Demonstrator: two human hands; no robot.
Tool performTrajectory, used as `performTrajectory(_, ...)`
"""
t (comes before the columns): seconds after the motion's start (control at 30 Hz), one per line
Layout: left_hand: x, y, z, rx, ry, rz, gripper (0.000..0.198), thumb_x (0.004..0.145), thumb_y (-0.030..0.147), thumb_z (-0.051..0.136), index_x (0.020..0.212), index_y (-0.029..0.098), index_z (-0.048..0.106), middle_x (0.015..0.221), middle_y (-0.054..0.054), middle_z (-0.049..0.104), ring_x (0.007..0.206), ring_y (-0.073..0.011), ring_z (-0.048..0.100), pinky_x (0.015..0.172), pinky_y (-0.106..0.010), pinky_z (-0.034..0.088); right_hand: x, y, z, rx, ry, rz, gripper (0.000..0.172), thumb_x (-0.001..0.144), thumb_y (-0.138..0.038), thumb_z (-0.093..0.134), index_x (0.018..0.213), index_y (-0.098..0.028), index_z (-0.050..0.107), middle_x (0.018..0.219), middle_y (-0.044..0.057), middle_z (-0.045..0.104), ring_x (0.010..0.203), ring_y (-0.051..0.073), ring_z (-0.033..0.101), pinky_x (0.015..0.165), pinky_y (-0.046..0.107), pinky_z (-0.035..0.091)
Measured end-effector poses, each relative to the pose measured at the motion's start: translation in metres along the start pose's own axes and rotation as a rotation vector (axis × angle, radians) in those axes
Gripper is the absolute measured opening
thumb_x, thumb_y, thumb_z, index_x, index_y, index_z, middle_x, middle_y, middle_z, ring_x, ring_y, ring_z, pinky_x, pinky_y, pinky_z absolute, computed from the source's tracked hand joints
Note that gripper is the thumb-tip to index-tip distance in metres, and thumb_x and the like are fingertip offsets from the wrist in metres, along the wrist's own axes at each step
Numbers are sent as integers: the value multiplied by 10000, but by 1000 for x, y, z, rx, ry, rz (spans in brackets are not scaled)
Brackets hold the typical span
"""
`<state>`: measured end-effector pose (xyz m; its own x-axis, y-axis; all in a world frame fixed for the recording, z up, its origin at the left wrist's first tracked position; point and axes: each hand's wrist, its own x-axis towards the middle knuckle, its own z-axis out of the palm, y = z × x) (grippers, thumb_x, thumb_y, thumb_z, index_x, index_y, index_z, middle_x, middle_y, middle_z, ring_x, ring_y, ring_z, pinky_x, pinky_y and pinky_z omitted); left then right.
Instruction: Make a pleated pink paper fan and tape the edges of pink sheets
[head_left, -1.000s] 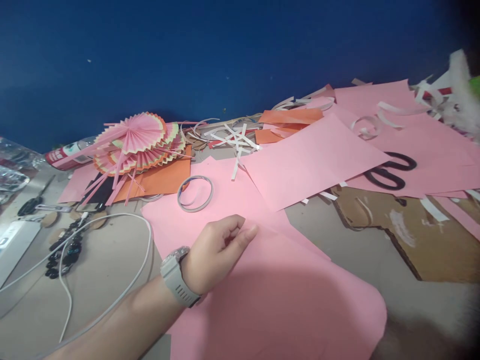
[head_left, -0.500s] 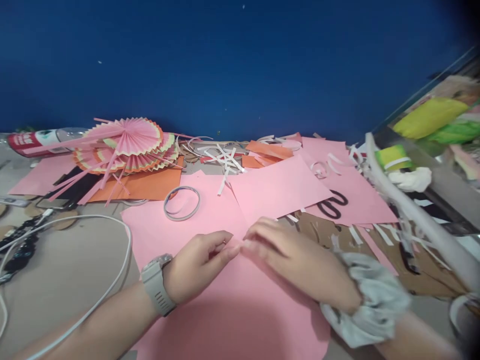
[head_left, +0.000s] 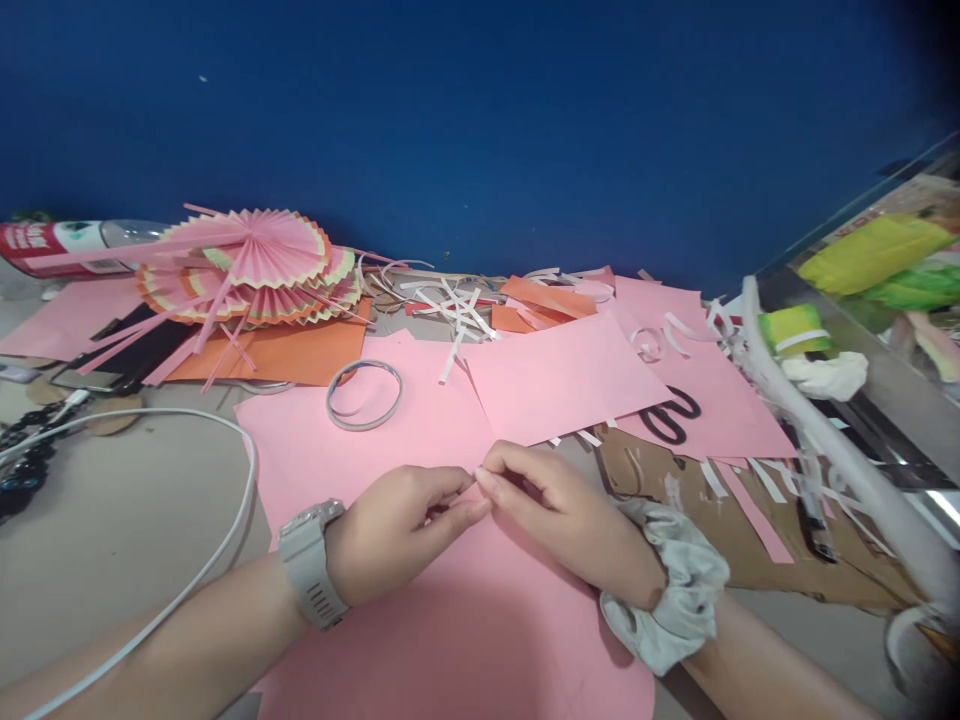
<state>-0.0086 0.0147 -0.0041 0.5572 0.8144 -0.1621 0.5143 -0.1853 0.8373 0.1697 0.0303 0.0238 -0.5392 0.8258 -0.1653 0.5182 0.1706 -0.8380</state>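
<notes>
My left hand, with a grey watch on the wrist, is closed in a pinch over large pink paper sheets. A small bit of pink paper shows between its thumb and forefinger. My right hand, a pale scrunchie round its wrist, pinches at the same spot, its fingertips meeting the left ones. How far that paper runs is hidden by the fingers. A grey ring-shaped roll lies on the pink sheet beyond my left hand.
Pleated paper fans lie at the back left beside a bottle. A white cable loops across the left. White paper strips, brown cardboard and a white tube lie behind and right. A blue panel rises behind.
My right hand has moved in slightly, and its fingers have closed into a pinch against my left fingertips. The left hand is nearly where it was. The view has shifted a little.
</notes>
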Motion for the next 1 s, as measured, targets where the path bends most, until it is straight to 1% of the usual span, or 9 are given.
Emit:
performTrajectory(0.1,1,1,-1,28,22,-18,410,905,456,344,606,182,287,541,68,249,496,-78,250,462,-231,201,2,5,-2,47,46,-4,205,909,-269,388,723,-199,436,692,-37,446,671,104,427,620,228,353)
performTrajectory(0.17,2,1,-1,43,34,-30,422,903,466,344,602,182,262,538,68,238,493,-78,240,457,-234,196,3,7,-3,56,52,-9,210,910,-278,391,720,-200,433,688,-40,431,665,101,411,617,226,349)
performTrajectory(0.33,3,1,-1,32,35,-37,431,913,484,301,608,182,260,539,66,238,488,-78,240,453,-232,207,4,9,-1,51,105,-33,225,906,-279,406,695,-200,416,659,-49,401,630,91,375,581,220,330)
performTrajectory(0.47,3,1,-1,26,40,-24,424,924,473,278,615,183,269,542,65,256,489,-79,259,459,-232,223,3,10,1,46,137,-43,219,906,-264,407,696,-202,413,655,-54,401,623,86,375,576,214,330)
performTrajectory(0.7,2,1,0,41,57,-48,421,930,471,251,624,185,293,554,61,299,512,-87,292,484,-238,244,2,9,3,36,166,-43,217,906,-249,405,693,-203,406,654,-55,391,616,86,368,566,218,323)
performTrajectory(0.8,2,2,-1,21,36,-31,417,934,461,244,625,185,290,561,60,295,517,-86,288,491,-236,252,2,8,2,34,159,-39,223,906,-258,407,690,-203,406,647,-56,390,611,85,368,560,217,322)
performTrajectory(1.0,0,2,-4,-50,-31,32,419,933,445,264,606,183,255,552,61,240,495,-79,241,464,-222,236,0,5,0,34,83,-28,232,911,-277,401,693,-203,423,646,-55,419,608,85,387,562,222,328)
